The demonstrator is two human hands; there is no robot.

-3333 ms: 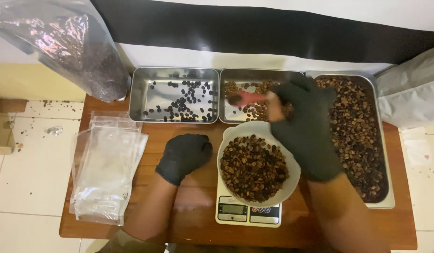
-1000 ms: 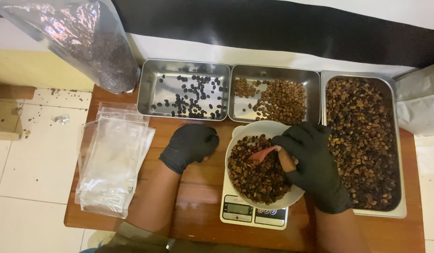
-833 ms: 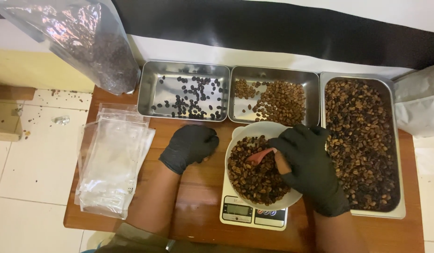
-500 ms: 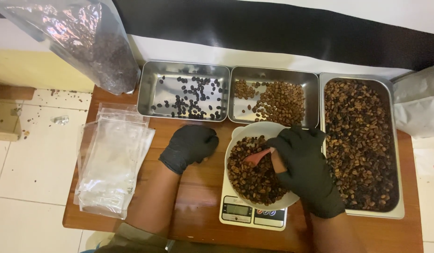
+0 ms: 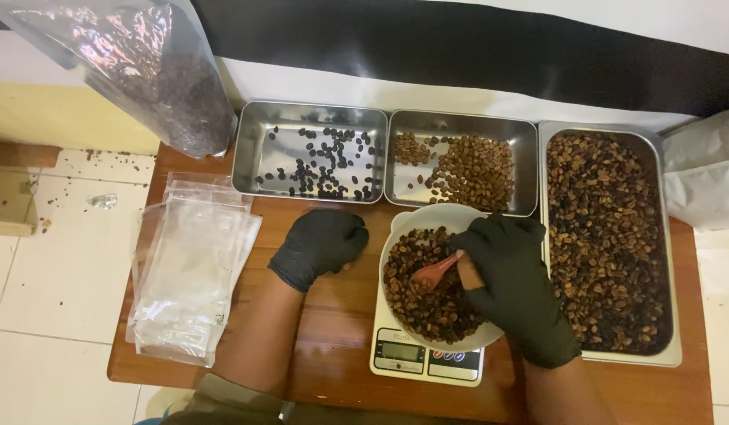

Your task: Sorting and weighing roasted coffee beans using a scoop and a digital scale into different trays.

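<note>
Currently right hand (image 5: 510, 287) pinches a red scoop (image 5: 435, 273) over the white bowl (image 5: 396, 236) of beans on the scale (image 5: 423, 364) — 6 o'clock. Left hand (image 5: 321, 245) curled shut, empty, resting on the table (image 5: 333, 330) at 9 of the bowl. Clear bags (image 5: 191, 275) further at 9. Three steel trays (image 5: 309, 161) at 12.

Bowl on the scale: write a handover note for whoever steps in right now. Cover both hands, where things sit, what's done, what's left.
Right hand, gloved, holds a small red scoop with its tip in the beans of the white bowl on the digital scale.
Left hand, gloved, rests closed on the wooden table beside the bowl, holding nothing visible.
Behind: left tray with a few dark beans, middle tray partly filled, large right tray full.
Clear bags stacked at left.
Done: bowl well filled.
Left: scale reading unreadable; bags appear empty.
</note>
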